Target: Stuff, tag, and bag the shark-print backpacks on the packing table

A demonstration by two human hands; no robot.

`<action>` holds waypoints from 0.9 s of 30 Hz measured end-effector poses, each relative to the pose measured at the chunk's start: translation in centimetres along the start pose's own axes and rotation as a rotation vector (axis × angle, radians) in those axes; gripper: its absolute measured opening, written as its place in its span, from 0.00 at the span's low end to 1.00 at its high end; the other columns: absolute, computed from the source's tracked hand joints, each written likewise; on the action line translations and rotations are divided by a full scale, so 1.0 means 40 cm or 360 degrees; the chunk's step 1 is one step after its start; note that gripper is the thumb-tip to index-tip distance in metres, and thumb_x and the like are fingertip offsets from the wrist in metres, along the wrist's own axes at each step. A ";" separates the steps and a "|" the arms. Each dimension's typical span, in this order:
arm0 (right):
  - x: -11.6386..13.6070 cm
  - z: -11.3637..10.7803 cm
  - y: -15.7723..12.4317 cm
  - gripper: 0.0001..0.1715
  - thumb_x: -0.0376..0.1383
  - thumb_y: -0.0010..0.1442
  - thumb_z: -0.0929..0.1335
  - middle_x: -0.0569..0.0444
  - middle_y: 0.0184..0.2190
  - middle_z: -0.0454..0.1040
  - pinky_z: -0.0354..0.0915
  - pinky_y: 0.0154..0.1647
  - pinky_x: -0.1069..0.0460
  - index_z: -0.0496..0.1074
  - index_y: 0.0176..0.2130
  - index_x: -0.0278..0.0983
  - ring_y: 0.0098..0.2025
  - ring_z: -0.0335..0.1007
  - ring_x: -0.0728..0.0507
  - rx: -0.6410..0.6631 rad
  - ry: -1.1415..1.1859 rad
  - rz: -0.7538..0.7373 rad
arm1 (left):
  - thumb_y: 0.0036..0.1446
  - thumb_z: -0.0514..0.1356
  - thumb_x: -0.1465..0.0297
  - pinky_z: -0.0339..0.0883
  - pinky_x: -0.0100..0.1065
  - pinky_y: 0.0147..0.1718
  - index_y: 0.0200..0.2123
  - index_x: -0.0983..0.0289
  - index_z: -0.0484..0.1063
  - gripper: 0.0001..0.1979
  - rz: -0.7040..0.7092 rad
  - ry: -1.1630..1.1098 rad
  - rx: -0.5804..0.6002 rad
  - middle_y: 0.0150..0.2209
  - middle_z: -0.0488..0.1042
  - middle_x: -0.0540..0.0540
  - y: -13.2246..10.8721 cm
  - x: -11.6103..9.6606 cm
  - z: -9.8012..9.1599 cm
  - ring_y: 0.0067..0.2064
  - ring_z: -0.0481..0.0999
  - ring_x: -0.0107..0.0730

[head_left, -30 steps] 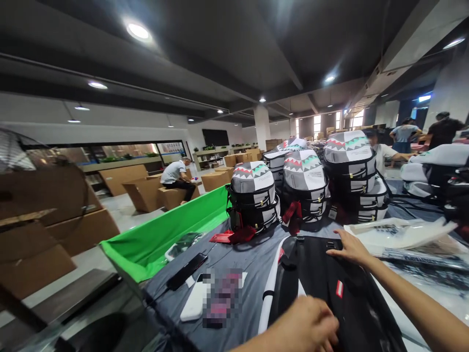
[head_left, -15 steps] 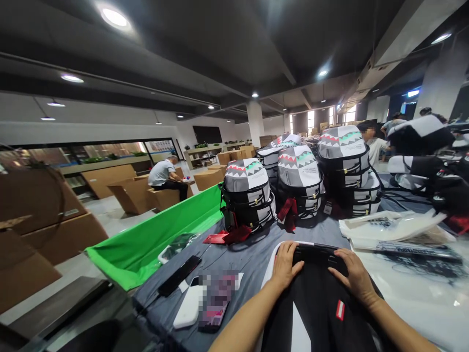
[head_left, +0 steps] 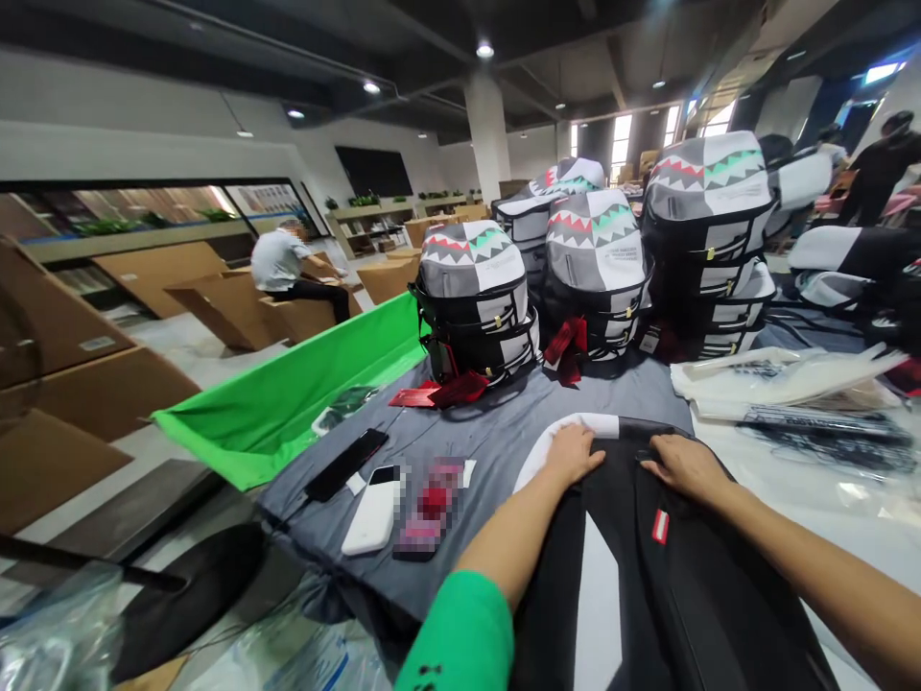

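Note:
A black backpack point(head_left: 648, 566) with white panels and a small red-and-white label point(head_left: 660, 526) lies in front of me, its black back side facing up. My left hand point(head_left: 576, 453) is closed around its upper edge beside the white strip, thumb pointing inward. A short way to the right, my right hand point(head_left: 680, 463) grips the same top part, its fingers bent at the black fabric. The fingertips of both hands are partly hidden against the cloth.
Stacked backpacks point(head_left: 471, 288) with shark-teeth prints and red tags point(head_left: 460, 389) stand beyond. Phones and a white power bank point(head_left: 372, 513) lie left on the grey cloth point(head_left: 496, 413). Plastic bags point(head_left: 784, 384) lie right. A green cloth trough point(head_left: 288, 393) borders the table; a person point(head_left: 280, 259) sits among cartons.
My view has tilted downward, so the table and backpacks appear higher. My green left sleeve has come into view. Both hands stay at the backpack's top, fingers a little more curled.

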State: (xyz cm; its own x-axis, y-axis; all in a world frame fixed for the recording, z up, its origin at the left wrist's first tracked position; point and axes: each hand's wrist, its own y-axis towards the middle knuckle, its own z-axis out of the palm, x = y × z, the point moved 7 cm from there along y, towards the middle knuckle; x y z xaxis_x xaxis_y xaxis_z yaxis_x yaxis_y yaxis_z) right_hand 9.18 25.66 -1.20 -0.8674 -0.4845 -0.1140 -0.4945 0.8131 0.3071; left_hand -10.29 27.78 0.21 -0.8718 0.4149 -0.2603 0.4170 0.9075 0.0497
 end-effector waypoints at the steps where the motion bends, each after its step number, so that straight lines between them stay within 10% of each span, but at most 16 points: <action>1: -0.008 0.007 0.017 0.10 0.42 0.66 0.67 0.46 0.36 0.78 0.69 0.40 0.47 0.72 0.40 0.37 0.40 0.76 0.37 0.0011 -0.0013 0.0031 | 0.66 0.57 0.59 0.66 0.48 0.57 0.49 0.66 0.76 0.18 -0.0055 0.0003 0.0036 0.51 0.76 0.64 0.024 0.006 0.000 0.57 0.72 0.52; 5: -0.020 0.017 0.047 0.11 0.41 0.68 0.66 0.44 0.36 0.76 0.66 0.41 0.47 0.71 0.42 0.35 0.40 0.75 0.37 -0.0008 -0.0058 0.0152 | 0.69 0.49 0.54 0.68 0.47 0.55 0.52 0.65 0.76 0.25 -0.0175 0.0023 0.0135 0.53 0.77 0.65 0.033 -0.028 -0.031 0.57 0.74 0.51; 11: -0.005 0.029 0.064 0.18 0.42 0.71 0.60 0.37 0.39 0.75 0.66 0.45 0.41 0.71 0.45 0.31 0.46 0.73 0.30 -0.0103 -0.0066 0.0338 | 0.61 0.44 0.37 0.42 0.62 0.69 0.73 0.60 0.47 0.47 0.0060 -0.0130 0.0254 0.74 0.47 0.68 -0.086 -0.198 0.023 0.74 0.45 0.59; 16: -0.042 -0.006 0.053 0.12 0.35 0.65 0.65 0.43 0.45 0.76 0.69 0.49 0.44 0.73 0.47 0.37 0.48 0.74 0.35 -0.0064 0.0072 0.0292 | 0.68 0.42 0.44 0.40 0.52 0.72 0.73 0.65 0.48 0.41 -0.0061 -0.0092 0.0170 0.73 0.49 0.67 -0.090 -0.190 0.066 0.75 0.45 0.50; 20: -0.151 -0.056 0.048 0.32 0.29 0.56 0.68 0.44 0.60 0.70 0.68 0.56 0.43 0.68 0.59 0.42 0.59 0.68 0.35 -0.0030 0.0130 0.0278 | 0.69 0.39 0.46 0.49 0.53 0.70 0.73 0.65 0.49 0.39 -0.0047 0.0052 -0.0087 0.72 0.54 0.65 -0.087 -0.182 0.070 0.73 0.52 0.50; 23: -0.218 -0.023 0.099 0.34 0.29 0.50 0.74 0.47 0.52 0.76 0.71 0.47 0.46 0.71 0.57 0.41 0.52 0.74 0.36 0.0167 0.0166 0.0261 | 0.70 0.39 0.47 0.52 0.52 0.70 0.72 0.66 0.53 0.38 -0.0042 0.0114 -0.0243 0.72 0.54 0.66 -0.103 -0.186 0.077 0.73 0.53 0.50; 27: -0.251 0.084 0.194 0.13 0.41 0.60 0.74 0.53 0.36 0.77 0.71 0.38 0.49 0.75 0.41 0.36 0.37 0.75 0.44 0.0431 0.0147 0.0249 | 0.70 0.41 0.48 0.50 0.53 0.71 0.71 0.57 0.55 0.34 0.0158 0.0035 -0.0324 0.75 0.43 0.55 -0.105 -0.206 0.087 0.75 0.42 0.50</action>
State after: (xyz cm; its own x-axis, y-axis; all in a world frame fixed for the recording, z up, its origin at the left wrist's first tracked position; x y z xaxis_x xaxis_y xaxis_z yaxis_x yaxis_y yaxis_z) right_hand 13.86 37.91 -0.87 -0.9315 -0.3638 0.0048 -0.3631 0.9304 0.0502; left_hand -3.96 20.32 -1.22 -0.8353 0.5024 -0.2235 0.4427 0.8555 0.2685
